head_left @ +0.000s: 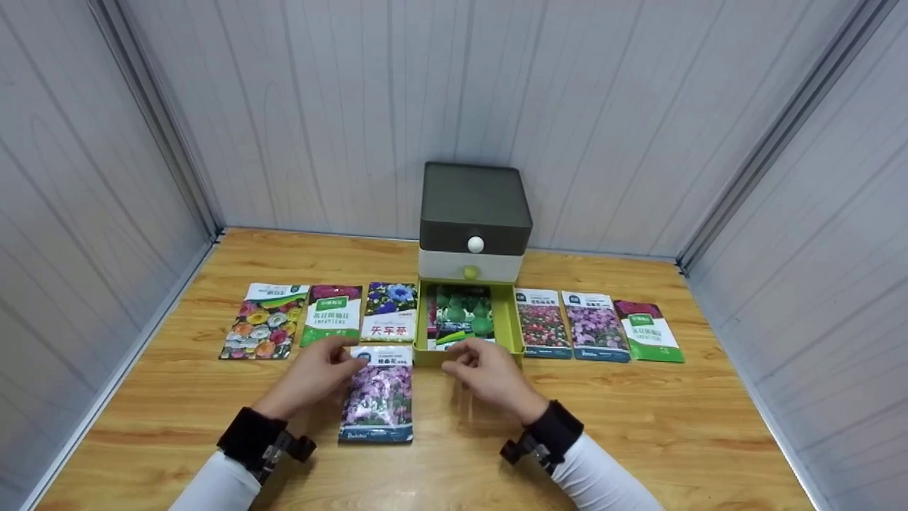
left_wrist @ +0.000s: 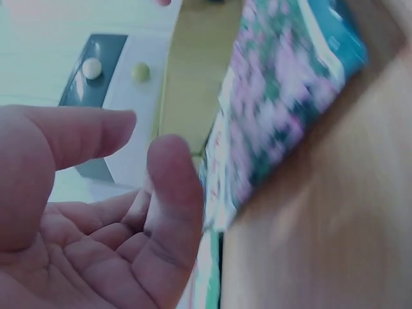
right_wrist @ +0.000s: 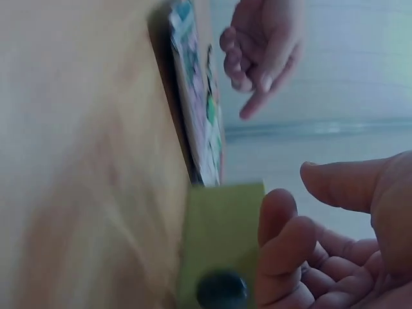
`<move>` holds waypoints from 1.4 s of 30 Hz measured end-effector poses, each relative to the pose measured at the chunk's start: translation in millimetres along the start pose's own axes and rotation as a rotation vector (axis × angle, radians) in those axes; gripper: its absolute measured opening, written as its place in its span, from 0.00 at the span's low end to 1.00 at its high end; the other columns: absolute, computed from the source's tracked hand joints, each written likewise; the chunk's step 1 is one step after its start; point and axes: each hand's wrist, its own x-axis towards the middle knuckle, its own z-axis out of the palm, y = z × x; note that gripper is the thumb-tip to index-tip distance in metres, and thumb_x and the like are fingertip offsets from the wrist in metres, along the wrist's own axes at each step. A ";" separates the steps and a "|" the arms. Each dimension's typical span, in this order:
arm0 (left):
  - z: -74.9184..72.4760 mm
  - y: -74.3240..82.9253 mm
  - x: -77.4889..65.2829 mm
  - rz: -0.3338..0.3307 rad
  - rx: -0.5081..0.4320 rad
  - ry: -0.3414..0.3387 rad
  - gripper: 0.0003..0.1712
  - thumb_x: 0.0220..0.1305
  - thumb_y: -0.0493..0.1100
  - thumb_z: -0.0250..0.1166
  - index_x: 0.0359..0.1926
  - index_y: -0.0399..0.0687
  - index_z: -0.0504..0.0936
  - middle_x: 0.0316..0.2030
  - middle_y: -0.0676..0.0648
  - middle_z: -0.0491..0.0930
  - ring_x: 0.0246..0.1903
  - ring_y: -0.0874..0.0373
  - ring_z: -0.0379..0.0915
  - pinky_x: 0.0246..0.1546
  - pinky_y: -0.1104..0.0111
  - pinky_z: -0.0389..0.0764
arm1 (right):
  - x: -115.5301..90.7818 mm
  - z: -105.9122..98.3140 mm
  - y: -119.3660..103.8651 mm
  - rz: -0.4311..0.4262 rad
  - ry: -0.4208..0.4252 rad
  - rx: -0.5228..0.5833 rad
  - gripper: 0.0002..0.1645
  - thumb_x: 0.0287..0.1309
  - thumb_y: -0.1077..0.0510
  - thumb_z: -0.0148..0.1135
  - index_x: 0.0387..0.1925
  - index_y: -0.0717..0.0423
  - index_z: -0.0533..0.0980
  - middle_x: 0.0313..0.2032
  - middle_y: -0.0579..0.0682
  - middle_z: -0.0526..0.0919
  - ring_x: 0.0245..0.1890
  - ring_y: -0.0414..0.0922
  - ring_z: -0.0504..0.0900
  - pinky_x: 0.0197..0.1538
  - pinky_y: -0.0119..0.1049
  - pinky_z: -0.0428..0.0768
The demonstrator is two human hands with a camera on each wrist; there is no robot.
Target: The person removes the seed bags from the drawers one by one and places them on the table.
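Note:
A seed packet with pinkish-purple flowers (head_left: pixel 377 397) lies on the table in front of the drawer box. Beside its upper left corner is my left hand (head_left: pixel 316 377); in the left wrist view the thumb and forefinger stand apart with nothing between them. My right hand (head_left: pixel 489 374) is at the front of the pulled-out green drawer (head_left: pixel 506 326), its fingers loosely bent and holding nothing. Inside that drawer lies a packet picturing green gourds (head_left: pixel 464 312). A dark round knob (right_wrist: pixel 222 288) on the drawer front shows in the right wrist view.
The drawer box (head_left: pixel 474 195) has a dark top drawer and a white middle drawer (head_left: pixel 440 265), both closed. Left of it lie three packets, including one with blue flowers (head_left: pixel 389 309); three more, including one with red flowers (head_left: pixel 543 323), lie to its right. Panelled walls enclose the table.

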 end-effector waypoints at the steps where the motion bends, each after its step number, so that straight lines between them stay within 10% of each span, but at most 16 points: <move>1: 1.7 3.3 1.2 0.015 -0.008 0.001 0.35 0.77 0.44 0.72 0.76 0.32 0.74 0.41 0.42 0.82 0.36 0.49 0.81 0.33 0.61 0.87 | 1.4 -5.0 0.6 0.000 0.011 0.005 0.22 0.73 0.53 0.76 0.59 0.63 0.84 0.38 0.47 0.88 0.34 0.46 0.87 0.36 0.38 0.88; 24: 64.4 65.5 51.6 0.137 -0.202 -0.008 0.30 0.80 0.38 0.68 0.74 0.26 0.74 0.53 0.37 0.85 0.52 0.38 0.87 0.50 0.53 0.92 | 41.0 -54.4 10.9 0.040 0.220 -0.369 0.21 0.76 0.51 0.72 0.60 0.62 0.86 0.42 0.50 0.90 0.37 0.45 0.86 0.42 0.44 0.87; 42: 101.6 89.2 96.6 0.148 0.235 -0.007 0.30 0.78 0.43 0.69 0.68 0.23 0.77 0.60 0.30 0.84 0.56 0.39 0.84 0.61 0.46 0.85 | 63.7 -45.6 12.0 0.098 0.144 -0.601 0.31 0.73 0.56 0.73 0.68 0.73 0.79 0.59 0.69 0.87 0.56 0.63 0.88 0.61 0.57 0.87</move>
